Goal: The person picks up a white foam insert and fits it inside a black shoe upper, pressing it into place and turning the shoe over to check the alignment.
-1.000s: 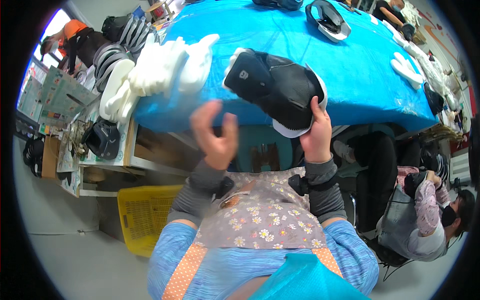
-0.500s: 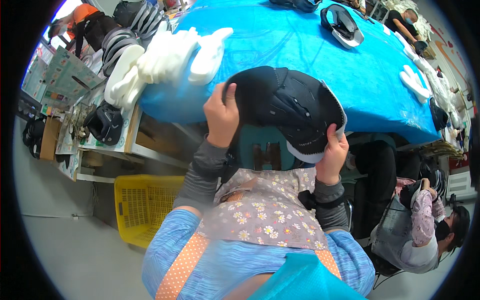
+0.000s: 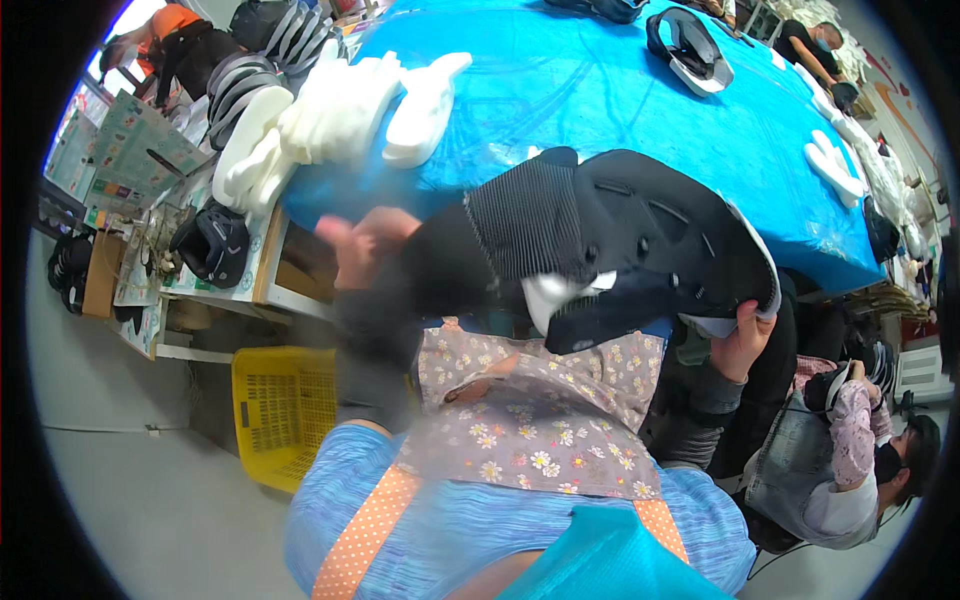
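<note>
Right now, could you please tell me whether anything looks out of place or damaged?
Nothing stands out: the right hand holds the shoe, white soles are piled at the left of the table, and I see no damage.

Black shoe upper (image 3: 620, 222) in right fingers (image 3: 746, 318), blurred left fingers (image 3: 350, 245) alongside, blue-covered table (image 3: 560, 95)

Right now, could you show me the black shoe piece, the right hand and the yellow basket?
Black shoe piece (image 3: 618, 228): head view, dark surface near its middle.
Right hand (image 3: 741, 346): head view, middle of the hand.
Yellow basket (image 3: 285, 362): head view, upper rim.
</note>
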The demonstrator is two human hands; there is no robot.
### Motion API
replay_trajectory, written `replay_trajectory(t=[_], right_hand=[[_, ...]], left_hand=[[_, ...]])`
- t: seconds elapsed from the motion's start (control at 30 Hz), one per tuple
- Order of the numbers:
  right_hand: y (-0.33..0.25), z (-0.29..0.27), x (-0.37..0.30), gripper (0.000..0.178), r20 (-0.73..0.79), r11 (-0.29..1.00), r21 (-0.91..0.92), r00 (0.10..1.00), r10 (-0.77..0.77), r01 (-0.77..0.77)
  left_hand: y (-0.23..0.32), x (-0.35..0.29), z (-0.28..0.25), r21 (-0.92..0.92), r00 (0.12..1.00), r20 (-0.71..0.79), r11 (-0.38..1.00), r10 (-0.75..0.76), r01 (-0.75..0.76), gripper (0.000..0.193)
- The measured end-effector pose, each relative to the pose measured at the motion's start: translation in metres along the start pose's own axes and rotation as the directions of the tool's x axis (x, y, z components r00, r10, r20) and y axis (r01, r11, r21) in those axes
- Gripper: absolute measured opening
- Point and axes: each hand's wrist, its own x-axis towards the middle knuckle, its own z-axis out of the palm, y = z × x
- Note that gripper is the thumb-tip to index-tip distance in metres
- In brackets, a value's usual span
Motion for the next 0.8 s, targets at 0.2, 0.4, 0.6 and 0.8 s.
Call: replay_trajectory(t=[0.2,0.4,0.6,0.8], right_hand=[[0.011,-0.014,0.004,0.041,0.070,0.998,-0.030,0.996,-0.060,0.062],[0.024,-0.021,0.006,0.031,-0.004,0.990,-0.138,1.000,-0.007,0.006],[0.032,-0.008,0.017,0.029,-0.185,0.992,0.111,0.980,0.077,-0.057],[0.041,-0.027,0.015,0.035,-0.118,0.948,0.279,0.974,0.193,-0.154]], left_hand=[[-0.023,0.035,0.033,0.250,0.890,0.073,0.872,-0.449,0.420,0.041],[-0.006,0.028,0.062,0.161,0.943,-0.311,0.971,-0.120,0.176,0.030],[0.003,0.014,0.076,0.451,0.868,-0.235,0.840,0.438,-0.302,0.034],[-0.029,0.033,0.073,0.589,0.999,0.004,0.807,0.051,-0.043,0.041]])
